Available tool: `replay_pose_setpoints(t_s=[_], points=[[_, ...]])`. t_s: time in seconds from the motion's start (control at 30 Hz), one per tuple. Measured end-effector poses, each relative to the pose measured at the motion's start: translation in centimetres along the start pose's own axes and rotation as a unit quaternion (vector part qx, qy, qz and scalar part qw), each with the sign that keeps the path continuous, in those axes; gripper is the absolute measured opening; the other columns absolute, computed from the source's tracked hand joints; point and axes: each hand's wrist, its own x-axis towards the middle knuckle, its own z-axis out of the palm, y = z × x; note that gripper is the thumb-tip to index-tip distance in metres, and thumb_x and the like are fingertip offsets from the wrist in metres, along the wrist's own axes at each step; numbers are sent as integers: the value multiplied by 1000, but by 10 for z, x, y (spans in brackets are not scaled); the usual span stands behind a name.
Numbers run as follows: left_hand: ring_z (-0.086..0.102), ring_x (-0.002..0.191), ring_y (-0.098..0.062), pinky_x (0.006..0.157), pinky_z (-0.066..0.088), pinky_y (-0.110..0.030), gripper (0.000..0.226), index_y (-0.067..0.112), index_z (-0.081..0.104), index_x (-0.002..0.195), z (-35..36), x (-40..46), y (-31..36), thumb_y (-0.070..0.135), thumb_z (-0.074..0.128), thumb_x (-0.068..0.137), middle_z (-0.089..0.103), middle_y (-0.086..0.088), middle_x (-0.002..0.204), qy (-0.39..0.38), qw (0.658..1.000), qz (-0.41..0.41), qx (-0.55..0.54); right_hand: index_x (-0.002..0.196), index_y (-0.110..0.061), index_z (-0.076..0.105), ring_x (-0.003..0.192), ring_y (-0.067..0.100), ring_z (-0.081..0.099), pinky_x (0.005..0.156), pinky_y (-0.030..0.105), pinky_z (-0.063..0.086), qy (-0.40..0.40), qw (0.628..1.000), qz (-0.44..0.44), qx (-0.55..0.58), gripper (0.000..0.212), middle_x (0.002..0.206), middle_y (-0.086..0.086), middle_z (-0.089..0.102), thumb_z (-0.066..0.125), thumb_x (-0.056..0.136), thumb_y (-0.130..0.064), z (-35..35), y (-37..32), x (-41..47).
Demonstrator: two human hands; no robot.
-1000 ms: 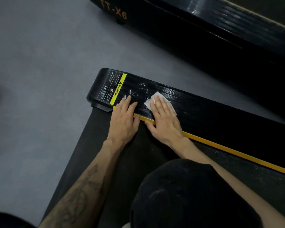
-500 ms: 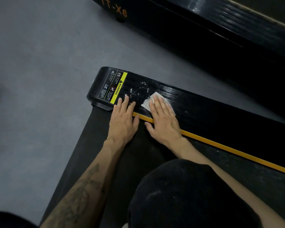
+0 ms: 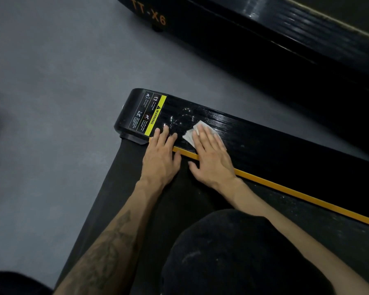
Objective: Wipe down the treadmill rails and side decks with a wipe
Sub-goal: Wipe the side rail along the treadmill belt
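the right hand [image 3: 211, 158] lies flat with straight fingers pressing a white wipe [image 3: 193, 133] onto the side deck [image 3: 264, 145], a released grip that curls around nothing. the wipe sits crumpled under the fingertips, showing past them on the side toward the warning label [image 3: 150, 113]. the left hand [image 3: 160, 158] is flat too, fingers straight, palm on the belt [image 3: 124, 188] and fingertips reaching across the yellow strip [image 3: 285, 190] onto the deck, just beside the label; it holds nothing. the two hands are near each other but apart.

wet smears shine on the deck between the label and the wipe. the label covers the rounded end of the deck: a yellow band reads "warning" beside a triangle sign, and the black part next to it carries four small pictograms with text too small to read.

the yellow strip marks the deck's inner edge against the belt and runs away from the label to the frame's right edge. the deck stretches long and dark in that same direction, away from the label. beyond the deck's outer edge lies a band of grey floor [image 3: 51, 103], then a second black machine [image 3: 264, 45] with orange letters "tt-x6" on its end. grey floor also spreads wide past the label end. a dark-clothed knee [image 3: 232, 252] sits over the belt.
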Motion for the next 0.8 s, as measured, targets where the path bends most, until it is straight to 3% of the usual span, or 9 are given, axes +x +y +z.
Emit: replay_pose_setpoints(t_s=[0.23,0.4,0.5,0.7,0.8], points=[[11,158,-27,127,9,-37,59,16,37,157,-5,0,-4,30,56,103,21,-11,169,-20,1000,5,5,165,-17,6,159,22,-10,130,44,-1,-6,996,-89,-14,86,173,5,-6,43,97,-54,6,11,-24],[11,158,-26,128,10,-37,59,17,36,158,-6,1,-3,30,55,103,21,-10,170,-20,1000,0,2,165,-16,-3,157,20,-17,127,39,-11,-20,999,-21,-14,91,171,6,-14,46,98,-55,0,16,-20],[12,158,-28,129,12,-40,59,15,38,157,-4,0,-4,29,56,102,23,-12,169,-22,1000,4,1,165,-13,-3,157,24,-18,128,41,-8,-6,1000,11,4,93,171,10,-15,44,97,-58,1,-9,4],[12,158,-28,129,13,-39,61,15,37,157,-5,0,-7,26,57,101,22,-12,169,-28,1000,10,-3,165,-17,2,158,21,-13,129,41,-4,-18,996,-86,-11,90,172,4,-12,48,97,-53,6,-1,-20],[12,158,-27,127,10,-37,62,16,35,158,-6,0,-6,26,57,101,21,-10,170,-27,1000,2,-4,165,-17,5,159,21,-10,130,41,0,-21,996,-83,-34,87,172,4,-8,46,98,-52,6,19,-37]])
